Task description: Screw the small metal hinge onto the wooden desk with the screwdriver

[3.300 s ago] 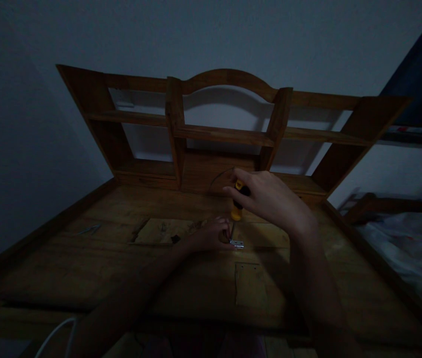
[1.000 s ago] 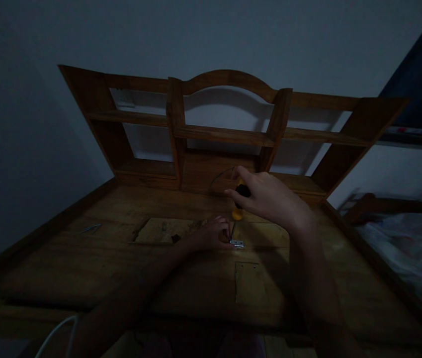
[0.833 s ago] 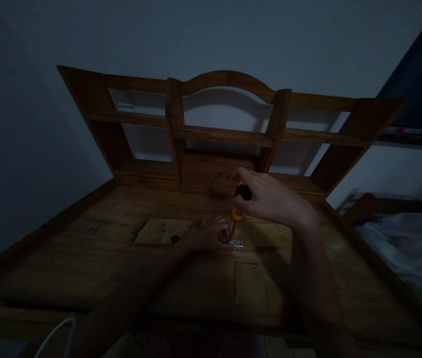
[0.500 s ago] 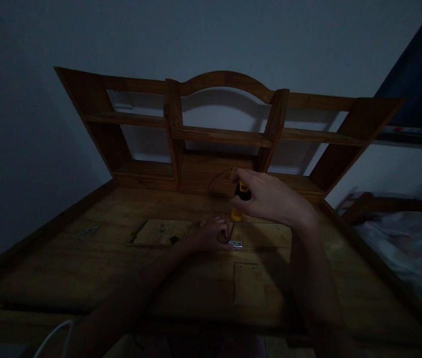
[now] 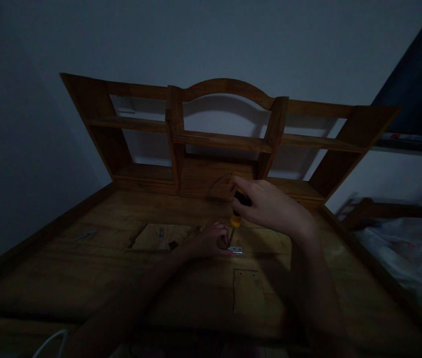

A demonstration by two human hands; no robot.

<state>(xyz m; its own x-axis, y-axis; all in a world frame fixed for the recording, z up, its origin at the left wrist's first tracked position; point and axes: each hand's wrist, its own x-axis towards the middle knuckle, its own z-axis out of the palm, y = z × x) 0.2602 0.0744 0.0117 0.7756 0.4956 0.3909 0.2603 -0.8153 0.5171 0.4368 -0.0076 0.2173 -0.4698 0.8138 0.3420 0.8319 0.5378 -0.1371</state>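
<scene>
Right hand (image 5: 261, 199) grips screwdriver (image 5: 235, 220), tip at hinge (image 5: 236, 250) on tabletop (image 5: 102, 263); left hand (image 5: 211, 240) curled at hinge's left end, pinch unclear. Screwdriving looks underway, unfinished; amount left can't be told.

Right hand (image 5: 261, 203) is raised, its fingers (image 5: 241, 184) curled and wrist (image 5: 305, 229) bent; left hand (image 5: 209, 240) sits lower, thumb (image 5: 224, 252) and fingertips (image 5: 226, 237) close together.

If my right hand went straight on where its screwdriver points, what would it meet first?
Probably the small rectangular silver metal plate, beside your left hand: your right hand aims the yellow-and-black screwdriver down at it. Whether the tip touches is unclear.
</scene>
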